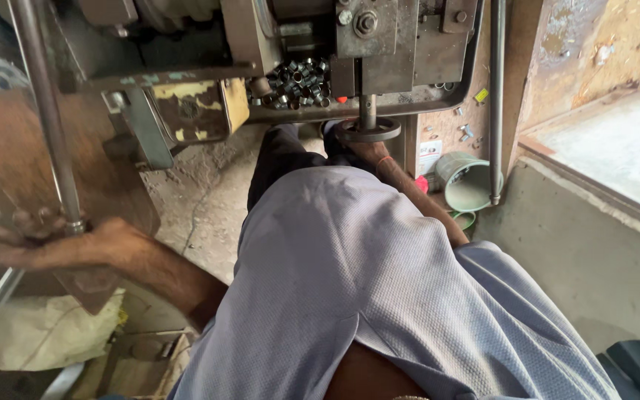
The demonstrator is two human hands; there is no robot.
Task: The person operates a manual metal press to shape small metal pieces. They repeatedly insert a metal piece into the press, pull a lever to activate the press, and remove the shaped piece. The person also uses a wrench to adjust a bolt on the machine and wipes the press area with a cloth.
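Observation:
My left hand [35, 241] is closed around a long steel rod [42, 111] that slants down the left side of the view. My right hand [361, 148] reaches forward under a worn metal machine [379, 44] and grips a round handwheel [368, 130] on a short vertical shaft. Only part of that hand shows past my grey shirt [350, 281]. On the machine's ledge, just left of the shaft, lies a heap of several small shiny metal sleeves [299, 80].
A green bucket [468, 181] lies tipped beside a vertical pipe [496, 104]. A rusty brown panel [9, 155] stands at left, a concrete ledge [609, 148] at right. Pale sacking [31, 333] covers the floor at lower left.

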